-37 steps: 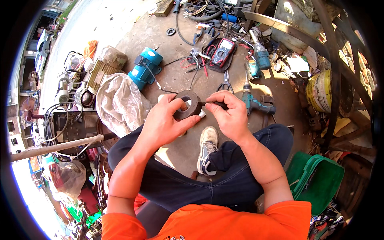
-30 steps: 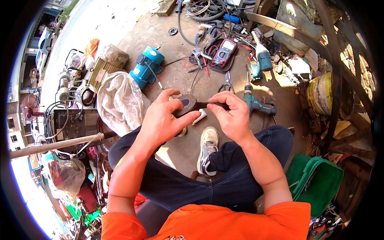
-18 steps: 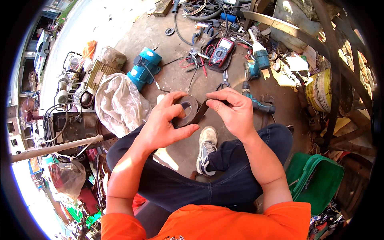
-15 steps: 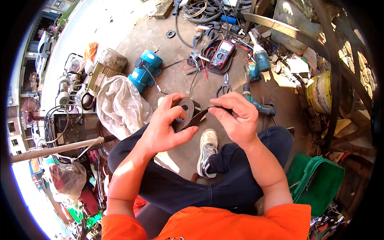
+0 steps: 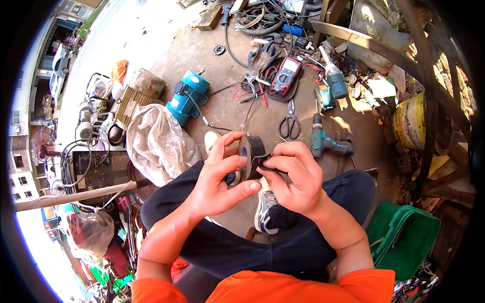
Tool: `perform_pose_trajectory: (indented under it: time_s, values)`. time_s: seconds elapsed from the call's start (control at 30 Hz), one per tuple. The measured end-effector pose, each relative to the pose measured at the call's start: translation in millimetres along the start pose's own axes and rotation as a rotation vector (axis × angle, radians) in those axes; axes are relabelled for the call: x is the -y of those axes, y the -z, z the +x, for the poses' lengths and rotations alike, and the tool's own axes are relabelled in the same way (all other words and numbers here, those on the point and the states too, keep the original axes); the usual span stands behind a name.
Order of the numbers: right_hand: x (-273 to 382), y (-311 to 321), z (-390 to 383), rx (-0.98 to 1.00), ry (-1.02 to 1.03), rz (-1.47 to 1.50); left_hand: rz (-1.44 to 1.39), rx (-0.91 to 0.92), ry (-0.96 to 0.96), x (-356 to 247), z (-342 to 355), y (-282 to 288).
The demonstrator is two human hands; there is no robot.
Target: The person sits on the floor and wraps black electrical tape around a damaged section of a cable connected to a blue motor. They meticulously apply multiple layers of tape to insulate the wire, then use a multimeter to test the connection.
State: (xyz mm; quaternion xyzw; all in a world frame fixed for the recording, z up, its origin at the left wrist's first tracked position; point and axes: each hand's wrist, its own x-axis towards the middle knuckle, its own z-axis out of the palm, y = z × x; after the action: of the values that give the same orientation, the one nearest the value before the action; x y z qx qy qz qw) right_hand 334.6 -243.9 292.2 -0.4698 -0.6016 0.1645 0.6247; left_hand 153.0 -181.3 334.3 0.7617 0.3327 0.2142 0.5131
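As a person in dark jeans sits low over a bare concrete floor (image 5: 230, 110), a thick black ring-shaped roll of what looks like tape (image 5: 256, 146) is held up between two bare hands, in front of the knees and off the ground. The left hand (image 5: 218, 183) has a half-open grip on the roll's left side, fingers bent against the ring and thumb stretched out below it; whether a fingertip passes through the core cannot be told. The right hand (image 5: 299, 178) keeps a narrow grip, thumb and fingertips pinching the short loose end, which bends away from the roll.

Slack in that bent strip could let it fold and stick to itself, while a crooked tug might tear or stretch it. With the left thumb off the ring, a sharp pull could tip the roll free; a fall to the gritty floor would likely foul any sticky face. Black-handled metal scissors (image 5: 290, 124) lie just beyond the right hand, beside a teal-and-black cordless drill (image 5: 326, 143).

Dark print appears on a large yellow round spool (image 5: 410, 122) at right, too small and curved to make out. Markings around the dial of a red-and-dark handheld multimeter (image 5: 286, 77) are equally illegible, and no lettering shows on the roll.
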Motion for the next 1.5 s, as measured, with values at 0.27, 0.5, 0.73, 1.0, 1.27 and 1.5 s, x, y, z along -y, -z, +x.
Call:
perform_pose_trajectory:
  time_s: [0.27, 0.5, 0.73, 1.0, 1.27, 1.5]
  values:
    - [0, -5, -6, 0.004, -0.020, -0.065, -0.025, -0.063, 0.128, 4, -1, -12]
    - [2, -4, -2, 0.137, 0.066, -0.024, -0.211, -0.142, 0.159, 21, -6, -5]
    - [0, -8, -7, 0.197, 0.109, -0.052, -0.264, -0.201, 0.372, 20, 0, -2]
    - [1, -18, -11, 0.173, 0.171, -0.031, -0.335, -0.404, 0.538, 29, 3, -8]
    - [7, -30, -23, 0.280, 0.211, 0.037, -0.671, -0.573, 0.553, 23, 16, 8]
    - [10, -33, -28, 0.411, 0.232, 0.121, -0.862, -0.618, 0.560, 26, 20, 21]
